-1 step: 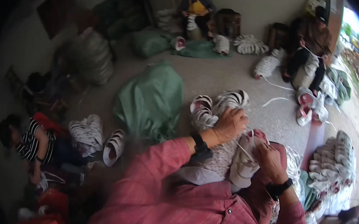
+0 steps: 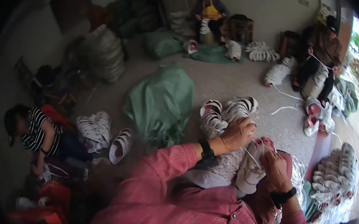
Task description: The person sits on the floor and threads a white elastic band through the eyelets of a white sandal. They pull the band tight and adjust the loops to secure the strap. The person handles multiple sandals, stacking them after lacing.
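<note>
A pale cream shoe (image 2: 249, 177) with a pinkish-red lining rests on my lap, toe toward me. A white lace (image 2: 251, 157) runs loosely across its upper. My left hand (image 2: 237, 135) is raised just beyond the shoe's left side, fingers bent in a pinch at the lace. Curled against the shoe's right side, my right hand (image 2: 278, 170) has its fingertips at the lacing; what exactly they pinch is partly hidden. Patterned cloth (image 2: 228, 166) covers my lap beside the shoe. Just past my left hand, two bunches of white shoes (image 2: 213, 119) sit on the floor.
A green sack (image 2: 161, 99) lies ahead to the left. Stacked shoes (image 2: 335, 174) stand at my right. Co-workers sit at the left (image 2: 39, 135), at the back (image 2: 208, 13) and at the back right (image 2: 323, 52), with more shoes near them. A loose lace (image 2: 283, 109) lies on the floor.
The whole view has shifted, so the scene sits farther right and slightly lower. My hands keep nearly the same hold. The back-right co-worker's hands now stretch a lace between them.
</note>
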`<state>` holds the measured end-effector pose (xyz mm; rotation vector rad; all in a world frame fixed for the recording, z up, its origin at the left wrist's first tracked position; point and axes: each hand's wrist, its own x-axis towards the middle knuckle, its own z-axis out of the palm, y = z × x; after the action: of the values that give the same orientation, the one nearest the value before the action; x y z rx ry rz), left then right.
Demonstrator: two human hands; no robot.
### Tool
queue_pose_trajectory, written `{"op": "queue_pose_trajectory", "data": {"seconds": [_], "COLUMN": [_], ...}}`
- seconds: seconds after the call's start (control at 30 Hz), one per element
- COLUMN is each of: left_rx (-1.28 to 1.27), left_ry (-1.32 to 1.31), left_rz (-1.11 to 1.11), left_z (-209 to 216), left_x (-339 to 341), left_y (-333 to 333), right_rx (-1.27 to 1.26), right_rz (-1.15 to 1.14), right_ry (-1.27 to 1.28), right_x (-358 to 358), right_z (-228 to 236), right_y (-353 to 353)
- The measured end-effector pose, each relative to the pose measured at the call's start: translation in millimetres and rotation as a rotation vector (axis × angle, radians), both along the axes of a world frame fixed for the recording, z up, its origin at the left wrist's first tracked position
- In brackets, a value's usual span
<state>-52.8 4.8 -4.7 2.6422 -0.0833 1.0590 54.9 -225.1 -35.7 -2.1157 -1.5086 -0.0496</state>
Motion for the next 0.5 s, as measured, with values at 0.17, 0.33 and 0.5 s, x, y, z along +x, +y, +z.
{"op": "queue_pose_trajectory", "data": {"seconds": [0.17,0.33,0.5], "left_rx": [-1.498,-2.051,-2.307], "left_ry": [1.136,0.670,0.375], "left_rz": [-0.315,-0.665,-0.859], "left_z": [-9,-44,-47], "left_x": [-48,-42,-48], "left_y": [-14,-25,0], "right_rx": [0.047,0.148,0.150], "right_rz": [-0.089,-0.006,-0.130], "right_ry": [0.275,0.834,0.866], "right_x": [-20,-48,-62], "right_z": [13,31,72], "right_y": [-7,-4,-40]}}
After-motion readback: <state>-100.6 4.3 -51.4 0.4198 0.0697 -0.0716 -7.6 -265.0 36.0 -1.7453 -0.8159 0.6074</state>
